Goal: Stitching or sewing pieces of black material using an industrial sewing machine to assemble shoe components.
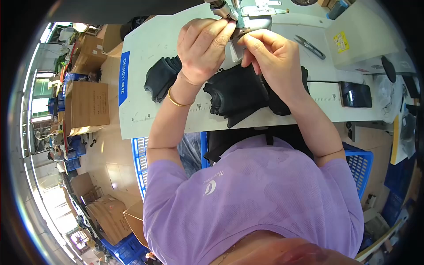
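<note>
At the head of a sewing machine, my left hand is raised with its fingers bent and their tips pinched together beside the needle area. My right hand is close by on the right, thumb and forefinger closed near the machine's arm end. Whatever either pinch holds is too small or hidden to make out. Below and between my hands lies a stack of black fabric pieces, partly under my right wrist. Another bundle of black fabric rests left of my left wrist.
Thread snips lie right of my right hand on the white sewing table. A dark phone with a cable sits near the right edge. Blue plastic crates flank my lap, and cardboard boxes stand on the left.
</note>
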Available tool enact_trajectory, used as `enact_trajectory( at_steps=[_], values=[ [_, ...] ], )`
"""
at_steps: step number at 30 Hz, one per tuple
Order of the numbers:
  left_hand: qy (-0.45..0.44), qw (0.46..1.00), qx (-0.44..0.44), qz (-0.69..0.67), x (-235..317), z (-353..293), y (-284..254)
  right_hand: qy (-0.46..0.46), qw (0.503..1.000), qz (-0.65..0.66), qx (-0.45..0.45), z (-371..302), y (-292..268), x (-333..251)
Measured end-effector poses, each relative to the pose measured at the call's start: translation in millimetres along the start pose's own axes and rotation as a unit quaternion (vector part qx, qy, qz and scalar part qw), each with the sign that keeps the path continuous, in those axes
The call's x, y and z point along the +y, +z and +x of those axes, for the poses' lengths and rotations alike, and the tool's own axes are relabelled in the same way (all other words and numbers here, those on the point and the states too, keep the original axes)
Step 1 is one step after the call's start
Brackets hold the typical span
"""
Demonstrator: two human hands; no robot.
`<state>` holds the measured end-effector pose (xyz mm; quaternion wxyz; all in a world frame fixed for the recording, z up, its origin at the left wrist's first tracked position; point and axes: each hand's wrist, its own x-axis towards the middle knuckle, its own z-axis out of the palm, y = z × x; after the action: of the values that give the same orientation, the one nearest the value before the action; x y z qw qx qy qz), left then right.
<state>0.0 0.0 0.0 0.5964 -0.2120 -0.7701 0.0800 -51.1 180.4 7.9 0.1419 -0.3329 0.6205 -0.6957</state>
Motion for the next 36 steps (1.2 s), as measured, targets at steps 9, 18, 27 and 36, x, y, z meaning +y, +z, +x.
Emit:
enact_trajectory(
  at_steps=[9,18,27,36],
  values=[
    [-0.012,1.000,0.015,0.012,-4.2,0.5,6.9,0.006,1.000,0.006,-0.018,-4.4,1.8,1.8],
    [-0.027,0.999,0.017,0.016,-3.3,0.7,9.5,0.006,1.000,0.004,-0.030,-7.5,3.5,2.7],
    [-0.029,0.999,0.021,0.013,-3.9,-0.3,11.3,0.019,0.999,0.006,-0.047,-11.5,4.5,2.1],
    [-0.040,0.999,0.024,0.014,-3.2,-1.2,13.2,0.024,0.998,0.011,-0.050,-14.4,6.7,2.0]
  ],
)
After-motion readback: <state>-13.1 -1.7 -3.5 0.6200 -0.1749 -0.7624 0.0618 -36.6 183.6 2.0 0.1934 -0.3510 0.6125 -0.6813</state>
